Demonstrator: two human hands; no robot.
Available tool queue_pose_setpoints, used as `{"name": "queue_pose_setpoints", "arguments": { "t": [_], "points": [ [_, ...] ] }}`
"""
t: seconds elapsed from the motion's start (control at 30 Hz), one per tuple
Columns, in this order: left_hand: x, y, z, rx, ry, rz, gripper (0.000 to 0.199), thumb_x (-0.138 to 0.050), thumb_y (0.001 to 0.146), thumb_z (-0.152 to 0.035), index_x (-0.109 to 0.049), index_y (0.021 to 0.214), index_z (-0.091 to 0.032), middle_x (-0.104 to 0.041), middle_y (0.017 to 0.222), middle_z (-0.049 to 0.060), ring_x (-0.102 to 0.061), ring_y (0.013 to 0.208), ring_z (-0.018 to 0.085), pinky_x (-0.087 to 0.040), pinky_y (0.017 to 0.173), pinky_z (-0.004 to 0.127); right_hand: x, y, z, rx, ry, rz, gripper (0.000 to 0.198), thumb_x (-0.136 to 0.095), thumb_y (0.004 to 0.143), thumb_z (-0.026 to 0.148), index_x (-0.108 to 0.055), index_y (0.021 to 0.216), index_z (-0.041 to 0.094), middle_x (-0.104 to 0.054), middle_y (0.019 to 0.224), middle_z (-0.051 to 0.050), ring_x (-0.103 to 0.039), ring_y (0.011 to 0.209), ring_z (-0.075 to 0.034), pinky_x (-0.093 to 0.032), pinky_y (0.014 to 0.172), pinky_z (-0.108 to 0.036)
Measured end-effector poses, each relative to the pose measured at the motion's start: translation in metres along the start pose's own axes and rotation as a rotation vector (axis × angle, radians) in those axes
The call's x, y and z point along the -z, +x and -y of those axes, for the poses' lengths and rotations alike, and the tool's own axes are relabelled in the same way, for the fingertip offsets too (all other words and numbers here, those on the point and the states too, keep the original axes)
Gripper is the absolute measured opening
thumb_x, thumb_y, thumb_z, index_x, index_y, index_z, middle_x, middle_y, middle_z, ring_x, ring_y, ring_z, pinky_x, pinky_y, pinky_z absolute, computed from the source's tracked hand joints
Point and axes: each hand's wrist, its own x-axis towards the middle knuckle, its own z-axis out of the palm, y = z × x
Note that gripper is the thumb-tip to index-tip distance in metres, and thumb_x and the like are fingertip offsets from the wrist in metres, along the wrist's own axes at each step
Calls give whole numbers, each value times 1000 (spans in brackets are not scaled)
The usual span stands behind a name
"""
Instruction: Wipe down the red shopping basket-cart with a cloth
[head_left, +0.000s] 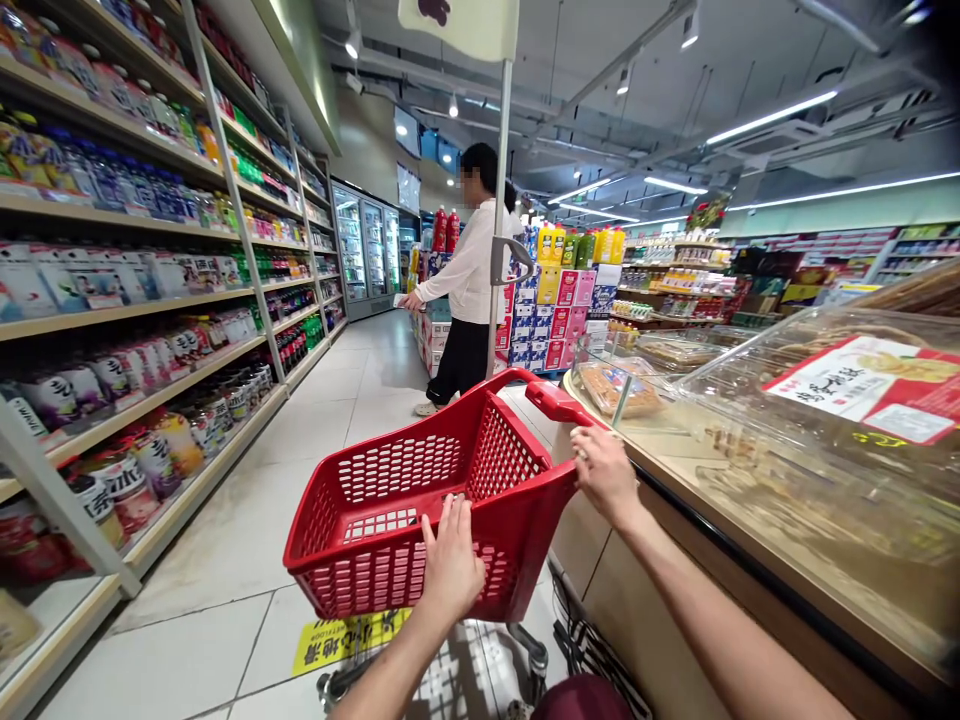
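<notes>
A red plastic shopping cart (390, 575) with perforated walls stands in front of me, its basket bare inside. My left hand (454, 565) lies against the near side wall, fingers stretched upward and their tips over the rim. At the cart's right end, my right hand (604, 470) is closed around the near part of the red handle (559, 402). Both forearms reach in from below. The fingers' undersides are hidden on both hands.
Drink shelves (150, 215) line the left side. On the right, a counter (720, 540) carries clear packs of baked goods (825, 400), close to my right arm. Ahead, a person in a white top (472, 255) stands by stacked drink cartons (551, 310). A yellow floor sign (322, 645) lies under the cart.
</notes>
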Motion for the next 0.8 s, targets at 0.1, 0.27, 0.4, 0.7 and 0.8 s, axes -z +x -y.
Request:
{"name": "queue_pose_setpoints", "arguments": {
  "t": [0.1, 0.27, 0.4, 0.7, 0.8],
  "points": [
    [2, -1, 0, 7, -4, 6, 77, -39, 59, -13, -24, 134, -8, -22, 144, 8, -11, 134, 22, -4, 107, 51, -6, -9, 23, 245, 82, 152, 32, -45, 75, 15, -61, 102, 19, -58, 115, -9, -46, 111, -22, -34, 97, -42],
    [5, -5, 1, -3, -17, 37, 77, -39, 60, -14, -22, 135, -9, -22, 144, 7, -10, 134, 21, -4, 107, 49, 1, 0, 8, 102, 22, 50, 31, -42, 76, 16, -62, 101, 18, -59, 112, -10, -44, 113, -24, -34, 96, -45],
    [5, -6, -3, 12, -16, 21, 77, -39, 60, -15, -24, 135, -8, -21, 144, 8, -10, 134, 22, -1, 107, 51, 2, -2, 9, 31, -17, 13, 30, -42, 76, 16, -63, 97, 15, -60, 108, -12, -48, 108, -24, -35, 95, -44],
    [6, -9, -2, -9, -11, 32, 77, -39, 60, -15, -22, 135, -8, -20, 144, 7, -9, 134, 21, -3, 107, 50, 7, 0, 3, -1, -38, 21, 28, -42, 78, 19, -63, 97, 15, -61, 106, -12, -49, 105, -24, -36, 93, -42],
    [2, -11, -3, -2, 4, 1, 77, -39, 60, -15, -23, 135, -8, -20, 144, 8, -9, 134, 22, 0, 107, 50, 12, -2, 11, 15, -22, 102, 25, -45, 76, 18, -63, 93, 17, -62, 101, -10, -52, 97, -23, -38, 90, -40]
  ]
}}
